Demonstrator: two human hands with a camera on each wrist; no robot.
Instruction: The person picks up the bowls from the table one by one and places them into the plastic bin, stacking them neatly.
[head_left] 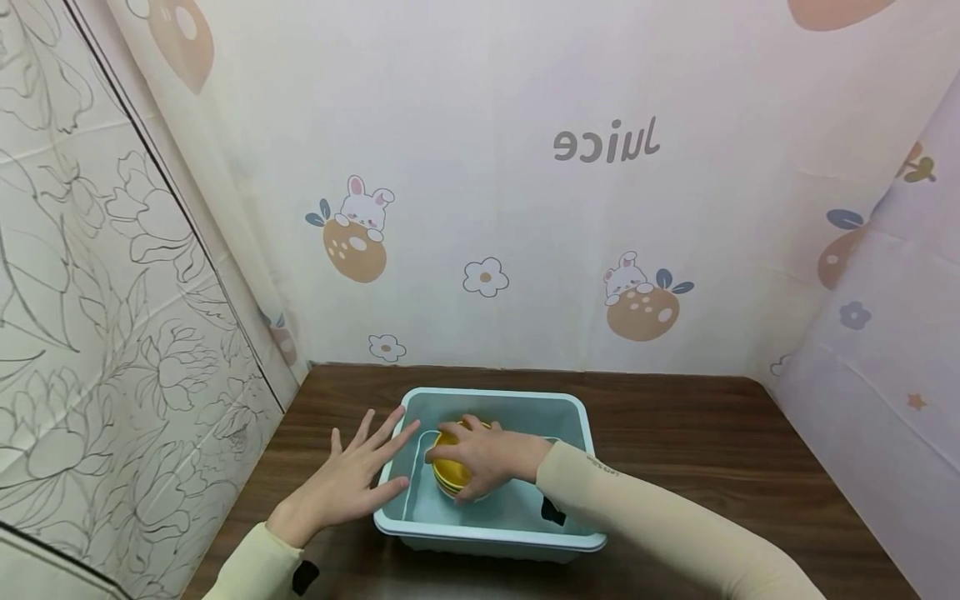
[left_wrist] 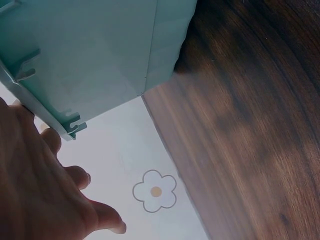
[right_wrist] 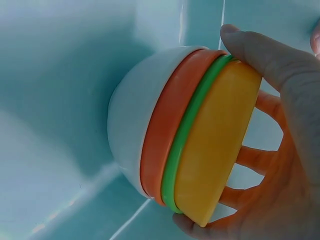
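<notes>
While right hand [head_left: 480,458] cups the stack of nested bowls [right_wrist: 185,135] inside the teal bin [head_left: 577,417] | left hand [head_left: 352,479] flat, fingers spread, braces bin's left wall | step: grasping the stack | next: firm grip, straight lift over the rim | bin mid-table [head_left: 712,450]

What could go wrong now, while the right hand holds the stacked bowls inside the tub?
The stack of bowls has four nested pieces, and the right hand spans only the top yellow one, so the lower bowls might slip off if lifted. The left hand only rests flat against the tub rim, so the tub could slide on the table.
</notes>
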